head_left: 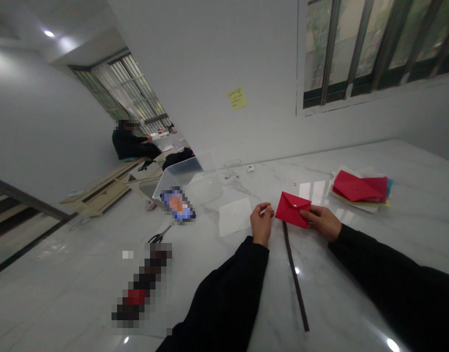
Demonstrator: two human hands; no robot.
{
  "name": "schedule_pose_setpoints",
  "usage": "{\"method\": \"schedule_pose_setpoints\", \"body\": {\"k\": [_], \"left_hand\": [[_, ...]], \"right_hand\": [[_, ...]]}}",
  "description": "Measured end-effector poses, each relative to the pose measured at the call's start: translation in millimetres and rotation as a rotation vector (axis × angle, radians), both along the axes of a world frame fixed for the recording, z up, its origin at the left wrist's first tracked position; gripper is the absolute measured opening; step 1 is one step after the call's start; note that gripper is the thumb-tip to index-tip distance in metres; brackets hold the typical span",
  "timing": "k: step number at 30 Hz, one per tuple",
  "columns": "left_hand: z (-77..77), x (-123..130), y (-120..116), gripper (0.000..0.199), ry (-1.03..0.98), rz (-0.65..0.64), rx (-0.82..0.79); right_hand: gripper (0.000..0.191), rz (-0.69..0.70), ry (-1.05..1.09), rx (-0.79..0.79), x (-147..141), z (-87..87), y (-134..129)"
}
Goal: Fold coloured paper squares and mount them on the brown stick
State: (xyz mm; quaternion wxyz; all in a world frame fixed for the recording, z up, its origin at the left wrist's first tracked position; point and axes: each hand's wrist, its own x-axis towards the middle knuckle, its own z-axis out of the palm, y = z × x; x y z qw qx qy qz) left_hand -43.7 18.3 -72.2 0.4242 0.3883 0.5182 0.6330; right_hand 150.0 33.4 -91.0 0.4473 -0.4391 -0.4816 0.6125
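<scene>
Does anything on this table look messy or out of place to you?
Yes, two things. The stack of coloured paper on the right is untidy, its sheets fanned out at uneven angles. A long dark strip also lies loose on the marble table, just below the red paper envelope.

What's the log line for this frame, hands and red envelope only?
right grip: holds red paper envelope | left grip: beside envelope, contact unclear | nearby: dark strip
</scene>
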Motion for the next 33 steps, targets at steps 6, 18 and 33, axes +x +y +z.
{"method": "schedule_pose_setpoints", "body": {"k": [6, 18, 33], "left_hand": [[14.1, 7.6, -7.4, 0.042, 0.031, -0.221, 0.017], [6.1, 16.5, -17.9, 0.037, 0.095, -0.362, -0.017], [13.2, 17.2, -20.4, 0.033, 0.026, -0.328, -0.005]], "right_hand": [[0.043, 0.158, -0.116, 0.182, -3.8, 9.5, -11.0], [0.041, 0.159, -0.028, 0.184, -5.7, 10.8, -16.0], [0.031, -0.286, -0.503, 0.793, 0.2, 31.6, -25.5]]}}
